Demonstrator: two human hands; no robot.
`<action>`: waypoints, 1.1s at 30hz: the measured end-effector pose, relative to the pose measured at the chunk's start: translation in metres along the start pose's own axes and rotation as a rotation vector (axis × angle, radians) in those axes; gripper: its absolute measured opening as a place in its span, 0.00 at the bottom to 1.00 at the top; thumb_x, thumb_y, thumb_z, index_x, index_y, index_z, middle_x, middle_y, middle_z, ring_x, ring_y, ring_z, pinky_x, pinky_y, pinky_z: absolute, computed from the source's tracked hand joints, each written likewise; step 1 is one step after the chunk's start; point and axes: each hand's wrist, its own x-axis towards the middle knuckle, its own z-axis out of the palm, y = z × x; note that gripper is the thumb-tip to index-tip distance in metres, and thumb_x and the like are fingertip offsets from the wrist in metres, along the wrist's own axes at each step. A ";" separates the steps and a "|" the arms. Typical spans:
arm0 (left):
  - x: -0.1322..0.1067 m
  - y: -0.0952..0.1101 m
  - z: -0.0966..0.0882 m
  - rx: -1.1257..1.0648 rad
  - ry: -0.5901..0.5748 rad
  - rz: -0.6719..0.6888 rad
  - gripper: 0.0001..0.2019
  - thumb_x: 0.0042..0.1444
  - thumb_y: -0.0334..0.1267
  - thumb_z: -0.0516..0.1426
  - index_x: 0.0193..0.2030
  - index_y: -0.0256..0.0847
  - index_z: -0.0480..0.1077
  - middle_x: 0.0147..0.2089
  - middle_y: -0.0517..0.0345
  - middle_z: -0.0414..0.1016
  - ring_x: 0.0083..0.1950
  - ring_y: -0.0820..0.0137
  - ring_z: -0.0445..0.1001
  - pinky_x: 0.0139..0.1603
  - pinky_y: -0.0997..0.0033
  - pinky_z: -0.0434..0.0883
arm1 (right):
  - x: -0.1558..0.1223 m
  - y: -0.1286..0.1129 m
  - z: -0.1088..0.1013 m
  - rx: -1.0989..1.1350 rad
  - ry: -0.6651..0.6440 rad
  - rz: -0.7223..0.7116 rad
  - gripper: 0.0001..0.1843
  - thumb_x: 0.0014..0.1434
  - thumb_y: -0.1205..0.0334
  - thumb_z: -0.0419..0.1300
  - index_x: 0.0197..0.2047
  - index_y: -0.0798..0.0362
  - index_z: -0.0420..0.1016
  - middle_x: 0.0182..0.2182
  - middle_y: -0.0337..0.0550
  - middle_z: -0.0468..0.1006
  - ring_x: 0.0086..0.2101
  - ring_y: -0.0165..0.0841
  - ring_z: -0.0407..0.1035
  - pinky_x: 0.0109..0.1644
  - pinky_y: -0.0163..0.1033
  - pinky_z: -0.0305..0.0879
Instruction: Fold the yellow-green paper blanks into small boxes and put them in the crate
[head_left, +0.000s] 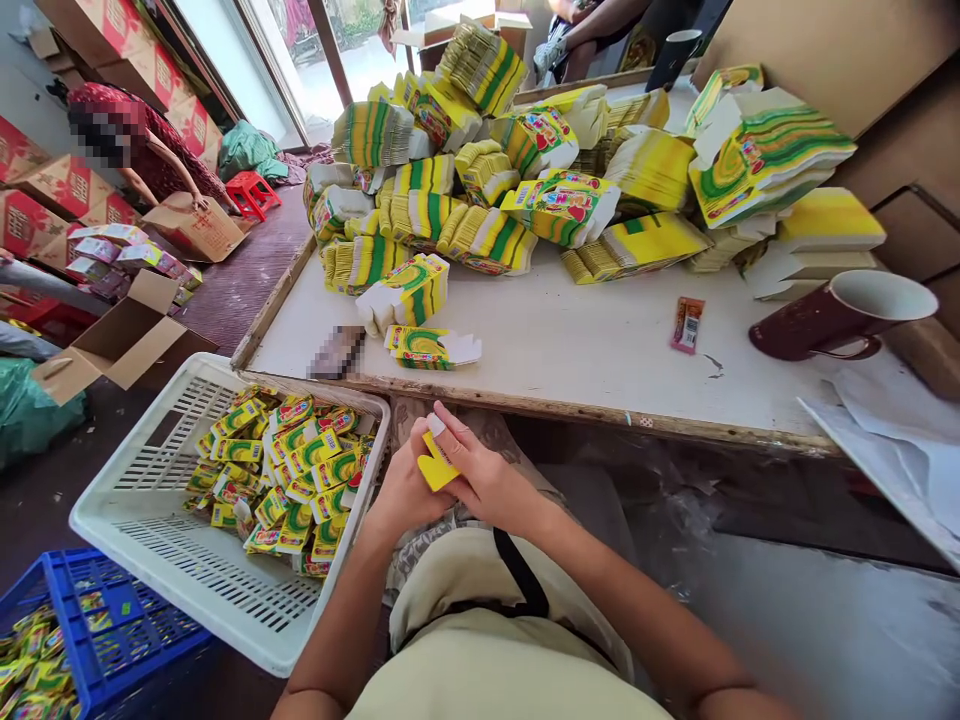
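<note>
Over my lap, just off the table's front edge, both hands are closed around a small yellow box (438, 468). My left hand (409, 482) wraps its left side, and my right hand (487, 470) grips it from the right with the thumb on top. The fingers cover most of the box. A flattened yellow and green box (431, 347) lies on the table in front of my hands, with a stack of flat boxes (412, 292) behind it. To the left, a white plastic basket (169, 540) holds many small yellow boxes (300, 470).
Heaps of flat boxes (495, 240) cover the far part of the white table (570, 340). A dark mug (795, 325) and a small sachet (687, 325) are at right. A blue crate (120, 610) stands lower left. A person (172, 150) bends over a carton (191, 225) at far left.
</note>
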 end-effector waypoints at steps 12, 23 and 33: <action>0.000 -0.003 -0.009 -0.381 0.456 -0.612 0.31 0.44 0.47 0.70 0.54 0.43 0.68 0.43 0.56 0.74 0.40 0.67 0.74 0.40 0.69 0.73 | 0.002 0.033 -0.010 -0.139 0.193 0.037 0.18 0.67 0.63 0.56 0.59 0.48 0.74 0.69 0.53 0.59 0.64 0.44 0.63 0.64 0.51 0.67; 0.002 0.007 -0.005 -0.609 0.525 -0.684 0.22 0.51 0.47 0.67 0.50 0.42 0.72 0.31 0.62 0.73 0.28 0.74 0.71 0.32 0.74 0.71 | 0.006 0.021 -0.037 -0.012 0.019 0.091 0.08 0.57 0.65 0.68 0.42 0.50 0.82 0.58 0.53 0.72 0.54 0.43 0.73 0.54 0.49 0.74; -0.001 0.003 -0.018 -0.467 0.555 -0.673 0.18 0.54 0.49 0.64 0.46 0.41 0.71 0.33 0.61 0.72 0.32 0.72 0.71 0.35 0.73 0.70 | 0.021 0.024 -0.012 0.152 0.127 0.100 0.30 0.59 0.66 0.64 0.64 0.46 0.66 0.61 0.52 0.69 0.58 0.42 0.69 0.58 0.50 0.71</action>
